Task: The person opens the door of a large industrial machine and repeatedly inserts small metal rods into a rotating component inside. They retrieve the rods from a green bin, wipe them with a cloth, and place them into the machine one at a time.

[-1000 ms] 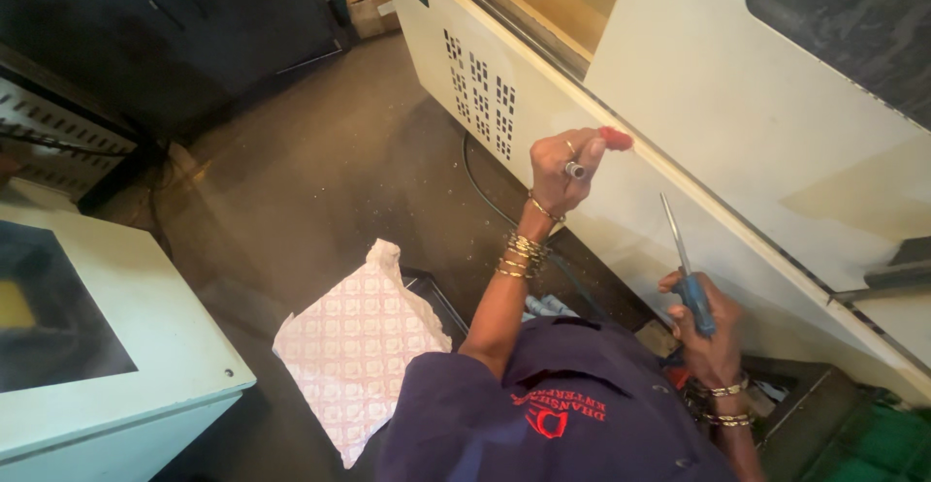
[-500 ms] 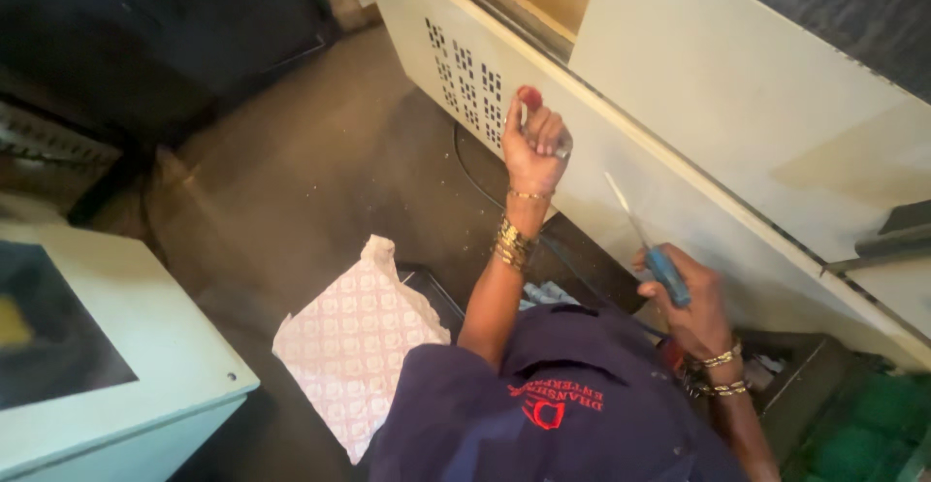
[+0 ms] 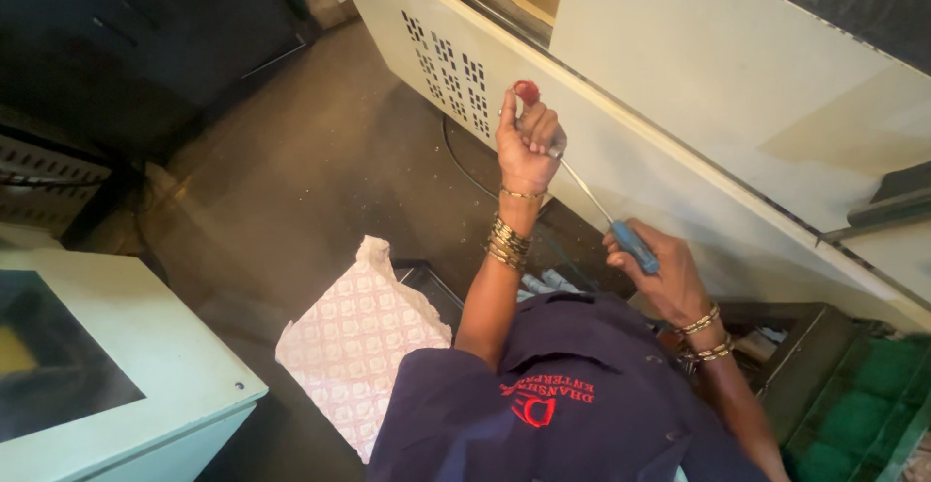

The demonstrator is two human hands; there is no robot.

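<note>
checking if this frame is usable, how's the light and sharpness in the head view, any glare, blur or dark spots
Head view: warm, uneven light; the cream machine panel is bright without harsh glare, while the upper left corner is nearly black. The left hand and the right hand on the blue-handled screwdriver are fairly sharp. The green crate at lower right looks soft. Straight panel edges bow slightly, as with a wide lens.
</note>
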